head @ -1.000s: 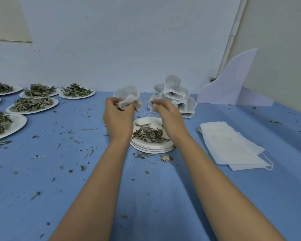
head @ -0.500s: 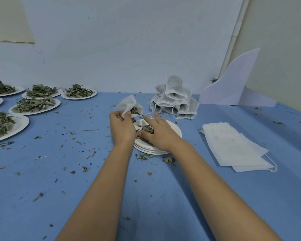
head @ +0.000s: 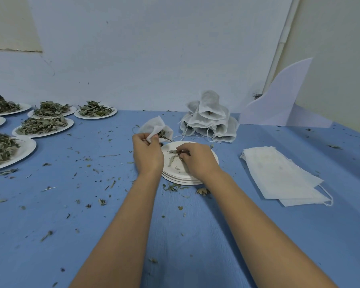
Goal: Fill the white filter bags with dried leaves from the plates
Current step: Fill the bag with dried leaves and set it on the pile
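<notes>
My left hand [head: 147,153] pinches a white filter bag [head: 155,127] by its mouth, just left of a stack of white plates [head: 170,175]; dried leaves show inside the bag's opening. My right hand [head: 197,160] lies over the top plate with its fingers curled round a few dried leaves [head: 173,156]. Only a few leaves are on that plate. A pile of filled filter bags [head: 210,119] stands behind the plates. Flat unfilled filter bags [head: 279,175] lie to the right.
Several plates heaped with dried leaves [head: 44,125] stand at the left and back left. A white card shape [head: 279,102] leans near the wall at the back right. Leaf crumbs are scattered over the blue table [head: 92,215].
Both hands came down from in front of the bag pile. The right hand went onto the plate and gathered leaves there; far fewer leaves lie on the plate now.
</notes>
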Action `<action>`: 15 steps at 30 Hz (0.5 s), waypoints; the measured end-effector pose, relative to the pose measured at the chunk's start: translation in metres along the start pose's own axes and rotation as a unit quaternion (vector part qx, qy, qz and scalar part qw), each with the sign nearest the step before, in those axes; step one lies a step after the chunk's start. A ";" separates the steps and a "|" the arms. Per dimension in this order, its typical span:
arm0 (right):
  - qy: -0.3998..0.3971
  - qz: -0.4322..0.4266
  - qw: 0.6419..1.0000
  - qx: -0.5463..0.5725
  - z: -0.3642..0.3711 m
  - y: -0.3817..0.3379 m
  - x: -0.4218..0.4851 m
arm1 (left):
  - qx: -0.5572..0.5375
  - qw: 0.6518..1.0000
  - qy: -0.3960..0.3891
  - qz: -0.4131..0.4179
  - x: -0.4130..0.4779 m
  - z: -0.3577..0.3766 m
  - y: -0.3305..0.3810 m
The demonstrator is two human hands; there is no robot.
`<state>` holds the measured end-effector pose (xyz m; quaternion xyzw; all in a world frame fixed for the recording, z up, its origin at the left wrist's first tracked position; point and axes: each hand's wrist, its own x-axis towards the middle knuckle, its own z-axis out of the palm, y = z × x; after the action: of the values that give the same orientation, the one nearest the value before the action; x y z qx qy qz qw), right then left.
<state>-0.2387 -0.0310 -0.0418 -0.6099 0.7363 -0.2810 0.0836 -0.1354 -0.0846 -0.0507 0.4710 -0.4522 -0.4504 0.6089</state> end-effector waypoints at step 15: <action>0.002 0.068 0.990 -0.126 -0.019 -0.018 -0.004 | 0.001 1.000 0.010 0.021 -0.001 -0.002 0.003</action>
<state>-0.2318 -0.0233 -0.0177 -0.5639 0.8054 -0.1811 0.0237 -0.1333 -0.0832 -0.0480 0.4670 -0.4563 -0.4323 0.6219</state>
